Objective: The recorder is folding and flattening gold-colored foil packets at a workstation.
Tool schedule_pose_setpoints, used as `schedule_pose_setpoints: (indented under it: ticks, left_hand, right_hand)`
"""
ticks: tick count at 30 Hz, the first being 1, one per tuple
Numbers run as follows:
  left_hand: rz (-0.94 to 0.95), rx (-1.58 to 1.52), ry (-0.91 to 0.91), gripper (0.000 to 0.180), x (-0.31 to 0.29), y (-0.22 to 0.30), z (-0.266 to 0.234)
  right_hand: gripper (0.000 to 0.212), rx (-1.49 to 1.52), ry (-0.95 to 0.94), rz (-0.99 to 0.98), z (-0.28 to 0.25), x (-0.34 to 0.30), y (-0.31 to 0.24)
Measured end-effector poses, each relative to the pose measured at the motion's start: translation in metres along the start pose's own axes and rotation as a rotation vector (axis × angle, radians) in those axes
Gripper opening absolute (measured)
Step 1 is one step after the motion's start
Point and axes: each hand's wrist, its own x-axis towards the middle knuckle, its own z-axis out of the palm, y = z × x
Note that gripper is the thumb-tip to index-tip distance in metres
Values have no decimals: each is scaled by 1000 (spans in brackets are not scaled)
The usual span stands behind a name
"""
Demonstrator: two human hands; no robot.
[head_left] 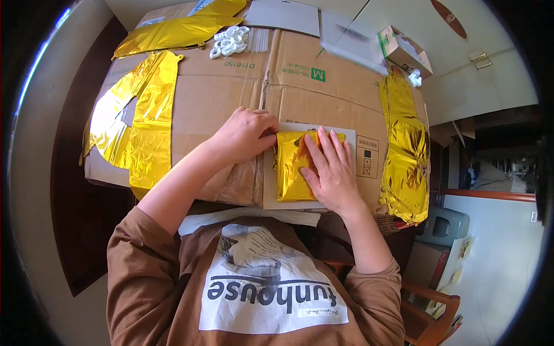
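A gold foil balloon (294, 187), folded into a flat rectangular packet, lies on a white card (271, 193) at the box's near edge. My right hand (333, 173) rests flat on the packet, fingers stretched out and slightly spread. By the packet's far left corner, my left hand (248, 132) is closed, with its fingers curled down and its thumb close to the foil's edge. What those fingers grip, if anything, is hidden.
Large cardboard boxes (216, 104) form the work surface. Flat gold foil balloons lie at the left (153, 115), the far left (179, 34) and the right (404, 150). White rings (229, 41), clear plastic sleeves (349, 43) and a small open box (404, 51) sit along the far side.
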Motion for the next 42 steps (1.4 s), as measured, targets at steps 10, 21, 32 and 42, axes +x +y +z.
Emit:
schedule_pose_setpoints:
  ticks: [10,21,32,42]
  left_hand:
    - [-75,86,22,11,0,9,6]
    - [-88,143,13,12,-1,10,4]
    - [27,113,63,26,-9,27,-17]
    - [242,289,139,58,-29,21,8]
  right_hand:
    - [61,-44,-14,20,-8,2,-9]
    - [60,88,-31,-94,0,15,-26]
    - [60,25,-22,-29,9,19,-36]
    - [66,113,-4,-6,10,18,-33]
